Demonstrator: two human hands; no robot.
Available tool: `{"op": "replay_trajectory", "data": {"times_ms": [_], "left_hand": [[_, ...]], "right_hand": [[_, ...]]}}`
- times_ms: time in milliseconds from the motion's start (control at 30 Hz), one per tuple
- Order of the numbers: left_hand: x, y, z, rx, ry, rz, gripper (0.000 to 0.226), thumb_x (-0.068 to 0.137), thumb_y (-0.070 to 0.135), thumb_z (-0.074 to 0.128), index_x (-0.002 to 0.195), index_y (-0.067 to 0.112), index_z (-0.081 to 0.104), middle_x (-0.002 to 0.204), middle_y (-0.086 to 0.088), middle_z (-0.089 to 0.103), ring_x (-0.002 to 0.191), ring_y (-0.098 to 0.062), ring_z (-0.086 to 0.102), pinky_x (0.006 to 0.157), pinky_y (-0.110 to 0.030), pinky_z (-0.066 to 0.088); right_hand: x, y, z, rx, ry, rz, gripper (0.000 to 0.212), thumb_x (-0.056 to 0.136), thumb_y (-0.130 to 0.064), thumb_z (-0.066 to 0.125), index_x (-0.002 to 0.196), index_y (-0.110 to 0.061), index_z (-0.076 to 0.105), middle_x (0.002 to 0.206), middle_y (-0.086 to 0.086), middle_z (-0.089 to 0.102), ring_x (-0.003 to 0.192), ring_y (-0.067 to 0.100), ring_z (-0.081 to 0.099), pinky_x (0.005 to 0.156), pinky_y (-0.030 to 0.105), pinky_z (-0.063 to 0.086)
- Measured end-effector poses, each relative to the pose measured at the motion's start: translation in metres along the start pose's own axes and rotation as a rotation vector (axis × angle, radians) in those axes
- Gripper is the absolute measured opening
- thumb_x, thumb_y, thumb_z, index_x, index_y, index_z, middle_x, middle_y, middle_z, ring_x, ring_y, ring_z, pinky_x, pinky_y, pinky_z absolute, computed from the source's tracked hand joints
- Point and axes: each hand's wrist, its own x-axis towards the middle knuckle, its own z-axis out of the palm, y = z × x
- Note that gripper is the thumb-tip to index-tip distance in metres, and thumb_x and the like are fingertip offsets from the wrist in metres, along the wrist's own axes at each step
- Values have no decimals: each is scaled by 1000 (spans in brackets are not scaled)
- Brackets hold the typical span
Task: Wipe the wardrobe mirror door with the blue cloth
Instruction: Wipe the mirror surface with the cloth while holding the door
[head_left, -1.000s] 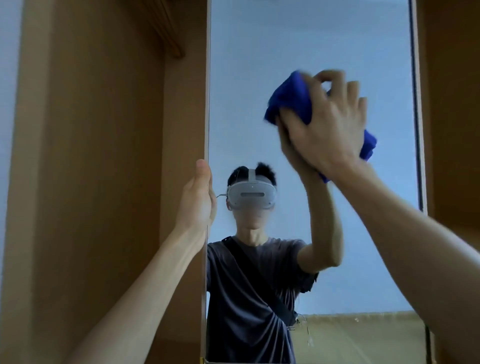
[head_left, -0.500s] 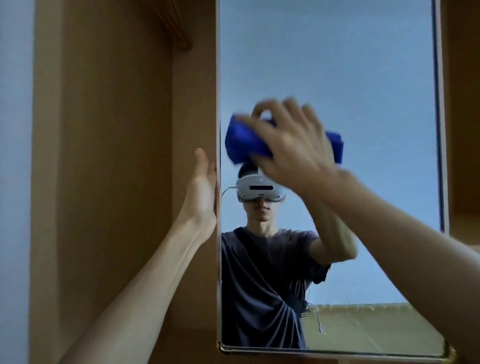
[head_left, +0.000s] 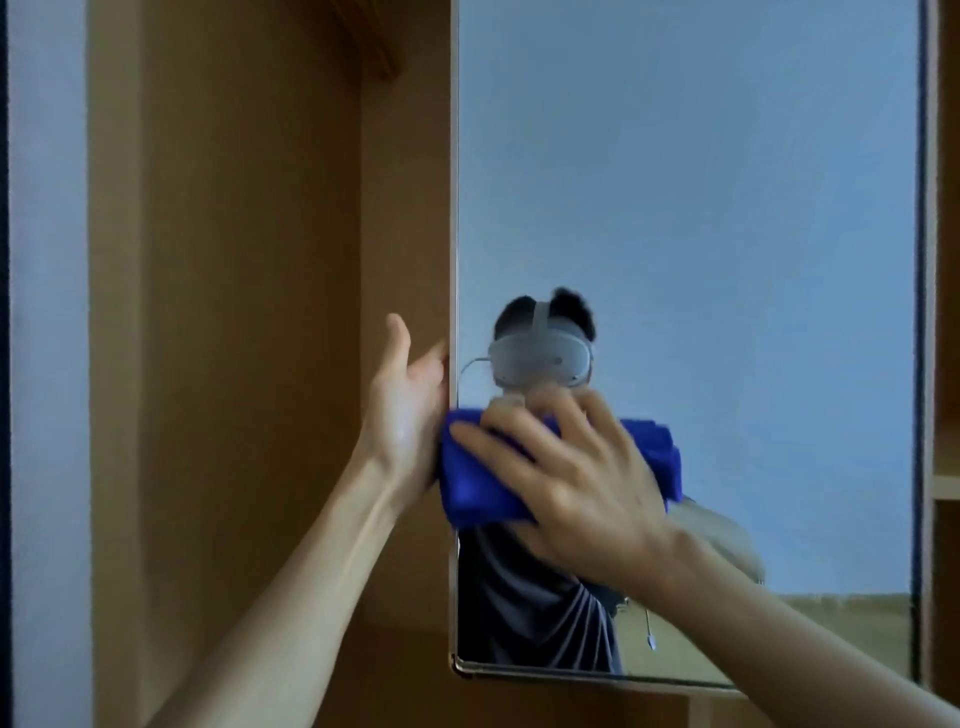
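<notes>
Blue cloth (head_left: 483, 483) lengthwise horizontal on mirror (head_left: 727, 234) | right hand (head_left: 576, 478) presses it | left hand (head_left: 410, 405) grips edge

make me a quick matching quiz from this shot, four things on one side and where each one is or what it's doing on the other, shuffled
Things:
1. left hand
2. right hand
3. blue cloth
4. mirror door

States:
A. bunched up, pressed on the glass
B. spread flat over the cloth
C. gripping the door's left edge
D. reflecting a person in a headset

Pairs: 1-C, 2-B, 3-A, 4-D
</notes>
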Motion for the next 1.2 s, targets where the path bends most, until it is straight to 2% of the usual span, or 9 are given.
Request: {"op": "replay_trajectory", "data": {"times_ms": [167, 267, 433, 600, 767, 900, 1033, 1133, 1200], "left_hand": [[-9, -7, 1, 133, 0, 34, 81, 99, 67, 9, 144, 12, 48, 138, -14, 62, 129, -30, 58, 112, -44, 38], [-14, -12, -1, 154, 75, 53, 76, 101, 63, 16, 136, 9, 56, 132, -13, 66, 123, -27, 62, 106, -38, 44], [-23, -17, -7, 210, 118, 29, 77, 98, 70, 14, 146, 19, 49, 140, -4, 62, 132, -21, 55, 115, -43, 36], [-32, -23, -9, 147, 60, -5, 85, 98, 70, 13, 143, 9, 49, 141, -15, 59, 133, -31, 53, 113, -44, 37], [-37, -36, -15, 352, 175, -2, 95, 79, 88, 32, 156, 32, 29, 161, 10, 34, 149, -12, 29, 124, -49, 15], [-51, -49, -13, 421, 203, -3, 96, 80, 89, 32, 156, 31, 29, 164, 7, 27, 152, -11, 21, 125, -47, 14], [-63, -50, -11, 349, 176, -18, 72, 98, 68, 17, 144, 23, 48, 143, 4, 59, 125, -8, 59, 112, -36, 40], [-61, -58, -17, 313, 167, 7, 67, 99, 65, 15, 149, 26, 38, 131, 18, 62, 103, 11, 62, 95, -19, 46], [-62, -61, -19, 279, 160, -3, 68, 100, 65, 16, 147, 23, 41, 133, 11, 65, 113, 3, 64, 97, -23, 48]], "right_hand": [[-10, 5, -2, -1, 2, -83, 51, 85, -19, 60, 136, -18, 62, 125, 6, 65, 105, 35, 58, 81, 48, 45], [26, 27, -9, -61, 110, 88, 54, 80, -18, 67, 135, -19, 63, 126, 8, 64, 101, 38, 57, 78, 46, 41], [60, 34, -14, -97, 177, 373, 53, 81, -29, 67, 134, -23, 62, 128, 3, 63, 101, 36, 56, 79, 44, 38], [-16, -25, 4, 6, 86, 168, 55, 84, -33, 69, 137, -18, 62, 128, 6, 64, 101, 38, 58, 84, 48, 42], [-108, -69, 18, 86, -71, -76, 41, 102, -13, 39, 132, -20, 67, 123, 2, 66, 101, 32, 58, 81, 44, 40], [-98, -53, 7, 67, -27, -154, 32, 105, -14, 47, 130, -18, 68, 121, 6, 69, 99, 32, 63, 80, 45, 42], [-42, -12, -3, -20, 132, 139, 39, 95, -14, 53, 132, -18, 67, 125, 9, 68, 103, 37, 57, 81, 46, 39], [-13, 3, -5, -41, 201, 415, 54, 80, -17, 73, 134, -20, 65, 126, 6, 65, 103, 36, 54, 79, 43, 36], [-15, -10, -1, -43, 212, 448, 54, 80, -21, 73, 134, -19, 65, 126, 8, 65, 101, 38, 55, 78, 45, 38]]}}
